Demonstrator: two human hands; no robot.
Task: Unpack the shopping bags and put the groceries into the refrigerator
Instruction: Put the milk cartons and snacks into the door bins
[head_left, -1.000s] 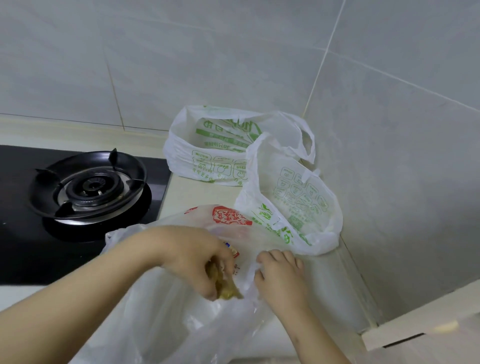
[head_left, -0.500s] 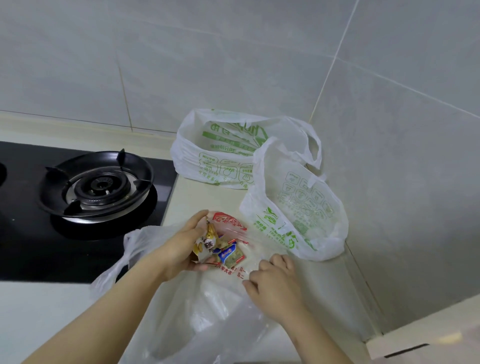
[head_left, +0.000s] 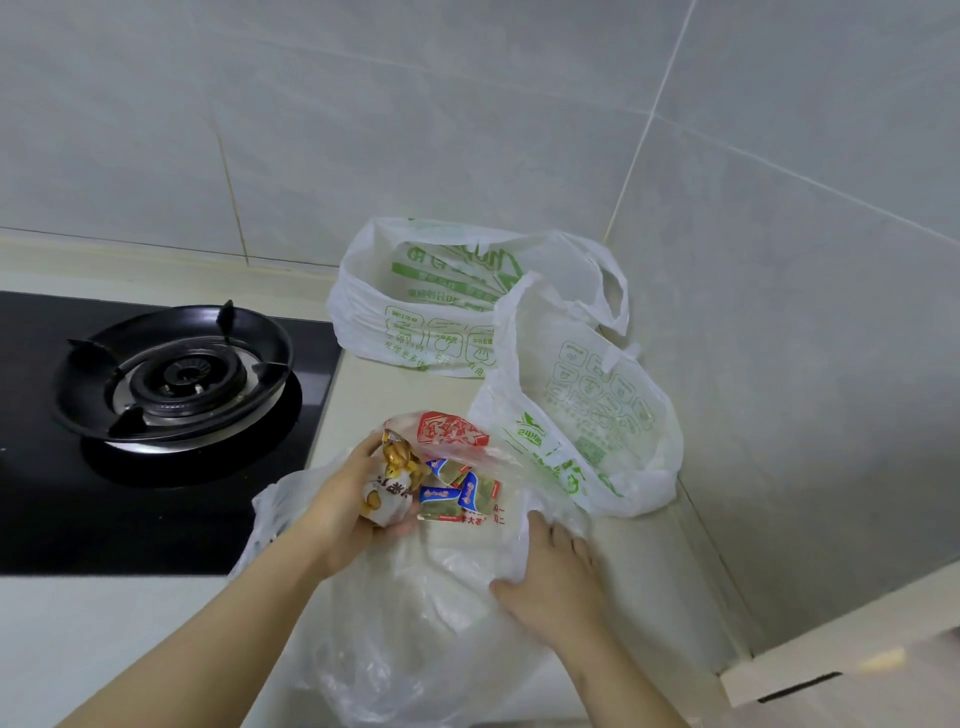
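Head view: on the pale counter (head_left: 358, 395) in a tiled corner, a translucent bag (head_left: 415, 639) lies open in front of the person. The left hand (head_left: 353, 514) curls its fingers and thumb round a snack packet (head_left: 392, 486) with yellow and white print, holding it just above the bag's mouth. Beside that packet sit several small blue-and-green packets (head_left: 457, 493) inside clear plastic with red print (head_left: 451, 430). The right hand (head_left: 550, 584) grips the bag's right edge, its fingertips tucked into the plastic. Behind, two white bags with green print stand touching each other: the rear bag (head_left: 441, 306) against the back wall, the near bag (head_left: 592, 415) against the right wall. To the left a gas burner (head_left: 174, 374) sits on a black hob (head_left: 47, 509), well apart from the hands.
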